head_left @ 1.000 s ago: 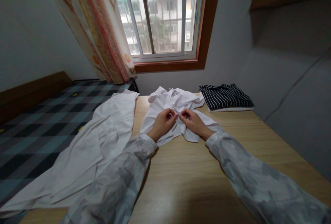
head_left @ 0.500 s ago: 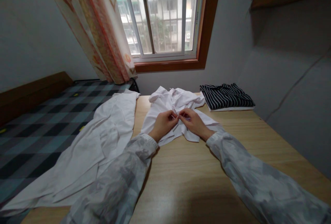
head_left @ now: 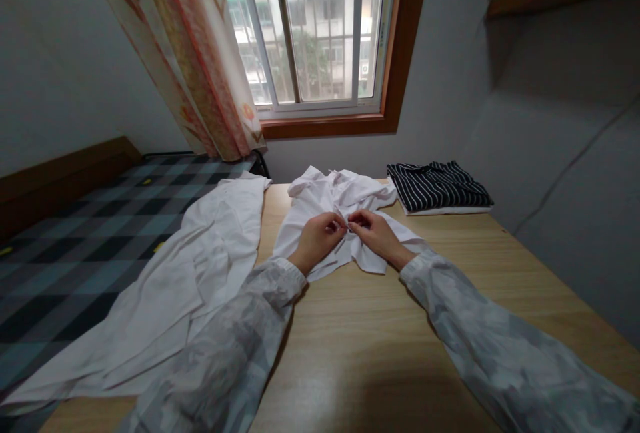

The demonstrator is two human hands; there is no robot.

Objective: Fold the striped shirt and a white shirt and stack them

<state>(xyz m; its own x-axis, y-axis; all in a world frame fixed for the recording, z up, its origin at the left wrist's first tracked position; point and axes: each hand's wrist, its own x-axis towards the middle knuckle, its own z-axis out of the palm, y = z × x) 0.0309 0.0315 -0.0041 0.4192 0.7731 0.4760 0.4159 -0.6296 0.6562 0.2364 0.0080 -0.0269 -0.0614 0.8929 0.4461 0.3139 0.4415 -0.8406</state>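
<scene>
White shirt (head_left: pixel 345 219) lies crumpled on table (head_left: pixel 380 346), far-centre. Left hand (head_left: pixel 318 241) and right hand (head_left: pixel 376 235) pinched shut on shirt front, fingertips almost meeting — likely button. Fabric to be kept taut, edges aligned; pinch kept small.

white shirt (head_left: pixel 345 209), navy-striped garment (head_left: pixel 437 186), checked bedcover (head_left: pixel 75 233)

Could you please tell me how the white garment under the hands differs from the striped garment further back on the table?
The white garment is plain white; the striped garment is dark with thin white stripes. The white one lies crumpled and spread out, while the striped one is neatly folded. The left hand and right hand pinch the white one; the striped one lies untouched. Both rest on the wooden table.
</scene>
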